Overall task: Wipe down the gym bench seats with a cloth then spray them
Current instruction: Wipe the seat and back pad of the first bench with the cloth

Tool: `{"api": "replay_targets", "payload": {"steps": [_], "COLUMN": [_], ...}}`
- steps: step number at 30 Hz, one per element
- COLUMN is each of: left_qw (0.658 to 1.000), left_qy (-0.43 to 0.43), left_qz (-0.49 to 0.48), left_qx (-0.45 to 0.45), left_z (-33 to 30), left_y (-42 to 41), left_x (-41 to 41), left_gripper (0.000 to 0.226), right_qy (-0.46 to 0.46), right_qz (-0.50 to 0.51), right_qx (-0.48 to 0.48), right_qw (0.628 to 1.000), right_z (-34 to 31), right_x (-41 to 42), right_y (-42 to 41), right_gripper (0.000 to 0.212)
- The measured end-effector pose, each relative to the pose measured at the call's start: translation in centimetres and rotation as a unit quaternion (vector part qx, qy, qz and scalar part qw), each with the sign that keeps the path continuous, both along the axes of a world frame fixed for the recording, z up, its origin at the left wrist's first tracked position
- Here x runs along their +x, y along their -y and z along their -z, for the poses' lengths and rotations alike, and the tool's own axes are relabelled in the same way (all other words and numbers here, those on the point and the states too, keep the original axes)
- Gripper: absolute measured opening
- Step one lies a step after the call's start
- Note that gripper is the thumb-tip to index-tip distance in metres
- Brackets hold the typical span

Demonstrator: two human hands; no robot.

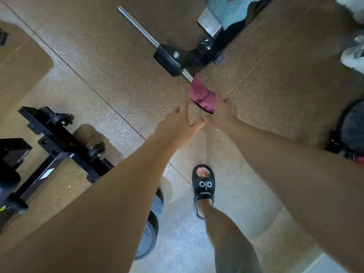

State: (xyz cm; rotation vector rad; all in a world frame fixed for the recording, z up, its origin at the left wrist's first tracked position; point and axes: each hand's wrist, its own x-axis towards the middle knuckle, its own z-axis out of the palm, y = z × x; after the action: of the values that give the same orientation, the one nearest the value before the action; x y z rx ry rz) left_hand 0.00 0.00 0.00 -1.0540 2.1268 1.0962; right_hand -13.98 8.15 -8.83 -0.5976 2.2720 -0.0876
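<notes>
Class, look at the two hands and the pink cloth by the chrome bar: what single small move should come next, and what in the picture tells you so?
Probably the left hand, open beside it, should take a free edge of the pink cloth to spread it. The right hand grips the cloth bunched, at the end of the chrome bar, so it is not yet flat for wiping. No bench seat shows clearly here.

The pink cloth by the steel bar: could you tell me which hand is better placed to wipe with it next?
Right. The right hand already grips the pink cloth beside the steel bar; the left hand holds nothing.
</notes>
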Motion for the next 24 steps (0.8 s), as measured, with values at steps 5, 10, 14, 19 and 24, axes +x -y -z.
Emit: {"api": "replay_targets", "payload": {"steps": [5, 10, 14, 19, 24], "left_qw": [0.999, 0.998, 0.997, 0.996, 0.992], "left_qy": [0.031, 0.057, 0.057, 0.036, -0.017], "left_qz": [-0.01, -0.023, -0.039, -0.079, -0.121], "left_qx": [0.014, 0.013, 0.015, 0.002, -0.036], "left_z": [4.5, 5.3, 3.8, -0.2, -5.6], "left_y": [1.3, 2.0, 2.1, 3.1, 4.6], "left_x": [-0.4, 1.2, 2.7, 5.8, 11.5], "left_gripper": [0.082, 0.082, 0.083, 0.089, 0.093], "right_qy": [-0.122, -0.167, -0.137, -0.043, 0.217], "right_qz": [-0.092, -0.163, -0.155, -0.115, 0.063], "right_qx": [0.05, 0.016, -0.026, -0.137, -0.2], "right_qw": [0.987, 0.972, 0.978, 0.983, 0.954], "right_z": [4.2, 5.0, 2.8, -2.8, -10.1], "right_x": [-1.3, -2.1, -1.3, 3.7, 12.4], "right_y": [2.0, 2.3, 2.5, 4.5, 8.2], "right_gripper": [0.056, 0.031, 0.02, 0.021, 0.023]}}
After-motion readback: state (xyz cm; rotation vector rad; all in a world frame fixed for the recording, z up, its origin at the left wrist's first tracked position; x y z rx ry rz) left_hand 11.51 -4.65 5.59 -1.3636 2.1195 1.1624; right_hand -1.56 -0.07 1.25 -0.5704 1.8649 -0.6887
